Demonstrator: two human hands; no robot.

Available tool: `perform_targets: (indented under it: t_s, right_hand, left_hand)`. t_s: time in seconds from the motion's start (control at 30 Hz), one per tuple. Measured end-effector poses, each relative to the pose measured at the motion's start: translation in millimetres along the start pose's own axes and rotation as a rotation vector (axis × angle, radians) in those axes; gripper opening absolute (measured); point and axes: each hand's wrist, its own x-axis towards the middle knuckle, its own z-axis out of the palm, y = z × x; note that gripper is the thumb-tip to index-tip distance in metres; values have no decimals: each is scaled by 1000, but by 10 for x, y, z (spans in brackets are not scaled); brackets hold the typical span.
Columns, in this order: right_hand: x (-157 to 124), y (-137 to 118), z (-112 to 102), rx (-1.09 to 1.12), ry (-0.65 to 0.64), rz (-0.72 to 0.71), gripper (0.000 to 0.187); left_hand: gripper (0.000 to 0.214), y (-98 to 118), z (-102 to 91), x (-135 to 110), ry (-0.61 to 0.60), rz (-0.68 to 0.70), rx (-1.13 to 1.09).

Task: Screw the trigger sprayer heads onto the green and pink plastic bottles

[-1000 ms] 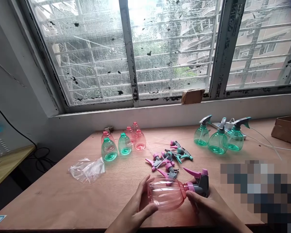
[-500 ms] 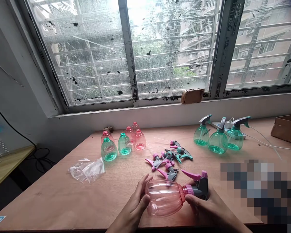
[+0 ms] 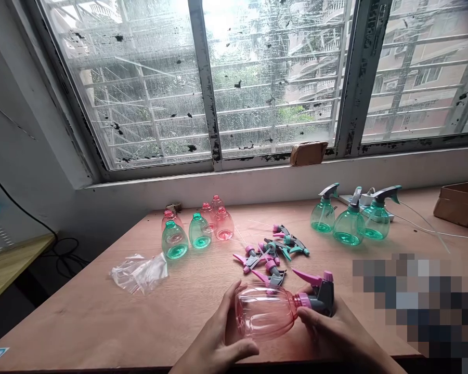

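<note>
A clear pink spray bottle lies sideways in front of me, with a grey and pink trigger head on its neck. My right hand grips it around the head and collar, thumb by the neck. At the bottle's base is my left hand, its thumb spread low and away from the fingers. Those fingers are partly behind the base; whether they touch it I cannot tell. Just beyond the bottle lies a pile of loose trigger heads, pink-grey and green-grey.
Headless green bottles and pink bottles stand at the back left, near a crumpled plastic bag. Three green spray bottles with heads stand back right by a power strip. A cardboard box sits at far right.
My left thumb has come off the bottle's side and dropped below it, spreading away from the fingers. My right hand keeps its grip; the bottle has barely shifted.
</note>
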Motion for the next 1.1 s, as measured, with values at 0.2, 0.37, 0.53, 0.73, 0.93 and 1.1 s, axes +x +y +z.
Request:
perform_targets:
  t_s: [0.2, 0.37, 0.53, 0.73, 0.93, 1.1]
  right_hand:
    - [3, 16, 3, -25, 16, 19, 46]
    - [20, 24, -23, -69, 57, 1, 46]
    - [16, 34, 0, -22, 50, 1, 44]
    - [4, 80, 25, 40, 72, 2, 57]
    - [-14, 58, 21, 75, 57, -9, 52]
    - [-1, 70, 9, 43, 44, 8, 51]
  left_hand:
    - [75, 85, 10, 11, 45, -57, -118]
    - [73, 121, 24, 7, 74, -90, -93]
    - [73, 77, 8, 48, 102, -65, -68]
    - [67, 22, -2, 90, 95, 0, -123]
    - [63, 8, -2, 2, 34, -46, -205]
    - [70, 57, 39, -20, -32, 58, -267]
